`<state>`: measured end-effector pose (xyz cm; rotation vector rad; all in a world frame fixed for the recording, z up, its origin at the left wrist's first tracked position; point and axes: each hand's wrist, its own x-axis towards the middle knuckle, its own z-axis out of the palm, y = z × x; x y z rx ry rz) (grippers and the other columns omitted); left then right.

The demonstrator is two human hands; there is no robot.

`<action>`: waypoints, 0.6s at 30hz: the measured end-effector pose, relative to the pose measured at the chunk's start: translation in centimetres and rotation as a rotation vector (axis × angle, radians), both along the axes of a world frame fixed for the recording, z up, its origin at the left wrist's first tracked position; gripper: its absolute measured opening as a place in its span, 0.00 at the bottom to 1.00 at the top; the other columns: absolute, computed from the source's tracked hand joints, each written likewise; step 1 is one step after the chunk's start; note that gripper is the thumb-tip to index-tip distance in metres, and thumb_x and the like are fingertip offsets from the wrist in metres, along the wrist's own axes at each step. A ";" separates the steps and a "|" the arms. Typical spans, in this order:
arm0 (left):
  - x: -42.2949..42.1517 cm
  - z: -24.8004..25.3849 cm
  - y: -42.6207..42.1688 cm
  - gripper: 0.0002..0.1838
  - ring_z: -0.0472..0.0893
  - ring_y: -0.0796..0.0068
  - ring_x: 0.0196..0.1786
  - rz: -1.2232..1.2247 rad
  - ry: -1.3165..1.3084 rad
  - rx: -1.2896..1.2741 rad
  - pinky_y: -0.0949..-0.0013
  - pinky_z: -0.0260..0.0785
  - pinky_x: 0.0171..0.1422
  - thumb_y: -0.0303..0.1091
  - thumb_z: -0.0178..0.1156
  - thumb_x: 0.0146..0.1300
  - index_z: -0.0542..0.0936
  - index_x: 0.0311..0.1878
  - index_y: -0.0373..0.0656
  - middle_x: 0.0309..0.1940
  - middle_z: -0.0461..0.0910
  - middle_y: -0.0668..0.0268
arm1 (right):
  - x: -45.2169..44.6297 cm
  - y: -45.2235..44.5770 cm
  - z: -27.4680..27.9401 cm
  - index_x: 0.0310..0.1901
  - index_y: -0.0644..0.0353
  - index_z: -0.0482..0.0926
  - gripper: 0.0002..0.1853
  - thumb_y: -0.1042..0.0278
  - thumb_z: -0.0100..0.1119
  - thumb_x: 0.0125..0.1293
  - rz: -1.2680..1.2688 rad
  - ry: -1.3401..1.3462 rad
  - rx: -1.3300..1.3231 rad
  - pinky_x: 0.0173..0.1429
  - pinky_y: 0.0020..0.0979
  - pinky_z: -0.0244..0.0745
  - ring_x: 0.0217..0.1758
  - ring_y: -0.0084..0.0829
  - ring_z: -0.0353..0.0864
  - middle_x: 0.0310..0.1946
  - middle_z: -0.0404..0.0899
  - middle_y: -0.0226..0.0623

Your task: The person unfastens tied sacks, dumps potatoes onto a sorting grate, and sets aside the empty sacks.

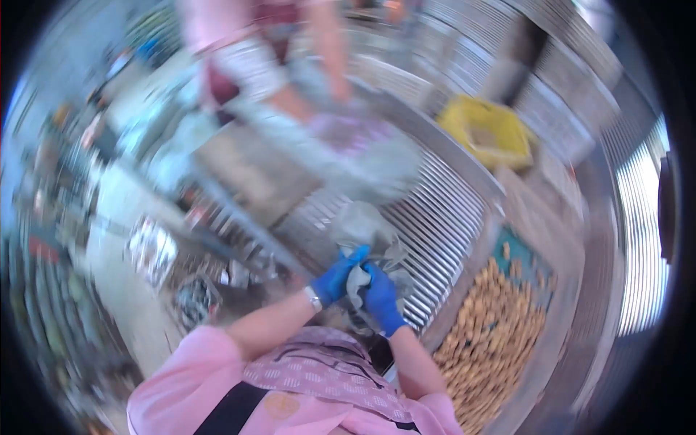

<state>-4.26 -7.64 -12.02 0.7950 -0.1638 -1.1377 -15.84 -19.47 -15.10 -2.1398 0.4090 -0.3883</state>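
My left hand [333,280], in a blue glove, is closed on a crumpled, grey-green plastic bag [366,226]. My right hand [383,299], gloved the same way, grips the bag close beside it. Part of the bag stands up beyond my fingers, and loose folds hang below between my hands. Whatever the bag may contain is hidden. Beneath it lies a slatted metal surface [442,221].
Across from me a person in pink [225,22] bends over a large pale bag [384,167], blurred by motion. A yellow-lined crate [489,134] stands at back right. Brown pieces [486,333] fill a bin at my right. A metal rail [250,225] runs at left.
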 end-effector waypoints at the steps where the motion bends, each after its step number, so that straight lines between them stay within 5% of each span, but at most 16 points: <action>1: 1.9 1.1 3.0 0.13 0.81 0.71 0.51 0.083 -0.078 -0.031 0.66 0.74 0.57 0.33 0.56 0.73 0.78 0.57 0.40 0.49 0.82 0.63 | 2.7 3.7 4.5 0.56 0.60 0.76 0.25 0.66 0.65 0.55 0.093 0.080 -0.231 0.63 0.46 0.72 0.57 0.51 0.79 0.52 0.80 0.51; 3: 4.7 2.6 10.7 0.12 0.81 0.74 0.50 0.346 -0.291 0.039 0.68 0.75 0.56 0.32 0.55 0.74 0.78 0.56 0.40 0.48 0.82 0.65 | 7.7 9.2 5.2 0.57 0.59 0.76 0.27 0.65 0.65 0.53 0.386 -0.016 -0.315 0.66 0.48 0.70 0.60 0.54 0.76 0.55 0.79 0.51; 6: 6.7 4.7 24.4 0.13 0.80 0.73 0.52 0.817 -0.597 0.719 0.68 0.74 0.58 0.25 0.52 0.71 0.78 0.57 0.39 0.51 0.81 0.64 | 13.9 20.5 7.0 0.58 0.56 0.77 0.26 0.63 0.64 0.56 0.821 0.011 -0.379 0.71 0.49 0.65 0.65 0.54 0.73 0.59 0.76 0.49; 8: 7.2 -2.0 34.8 0.15 0.79 0.75 0.52 1.186 -0.881 0.776 0.68 0.74 0.58 0.23 0.51 0.70 0.78 0.57 0.38 0.50 0.81 0.63 | 17.0 26.8 9.7 0.57 0.57 0.77 0.24 0.62 0.63 0.58 1.126 -0.071 -0.679 0.72 0.50 0.64 0.65 0.53 0.72 0.60 0.76 0.49; 9: 6.4 -2.8 38.6 0.17 0.79 0.72 0.52 1.394 -0.867 0.858 0.67 0.73 0.57 0.20 0.51 0.67 0.78 0.57 0.38 0.50 0.81 0.64 | 17.1 27.2 10.7 0.57 0.58 0.78 0.21 0.61 0.60 0.63 1.117 -0.324 -0.625 0.72 0.50 0.64 0.66 0.51 0.72 0.62 0.76 0.48; 12: 4.5 -6.7 51.3 0.23 0.79 0.66 0.56 1.976 -0.822 0.938 0.65 0.71 0.61 0.17 0.48 0.65 0.74 0.63 0.38 0.54 0.80 0.61 | 17.9 23.9 8.7 0.60 0.60 0.77 0.22 0.62 0.59 0.65 0.858 -0.303 -0.507 0.72 0.48 0.66 0.66 0.52 0.73 0.63 0.74 0.51; 15: 5.5 -10.6 56.8 0.22 0.77 0.66 0.60 2.166 -0.609 1.012 0.64 0.68 0.67 0.16 0.48 0.64 0.76 0.61 0.36 0.58 0.78 0.61 | 17.7 15.7 0.6 0.62 0.67 0.74 0.24 0.61 0.57 0.70 0.485 -0.204 -0.539 0.73 0.46 0.65 0.69 0.52 0.71 0.64 0.73 0.54; 18: 7.3 -21.1 57.1 0.22 0.77 0.61 0.63 1.496 -0.791 1.395 0.61 0.66 0.71 0.16 0.52 0.63 0.78 0.60 0.40 0.62 0.77 0.57 | 14.4 12.3 -3.7 0.64 0.70 0.71 0.24 0.60 0.51 0.76 0.300 0.009 -0.284 0.72 0.39 0.66 0.69 0.44 0.71 0.66 0.72 0.51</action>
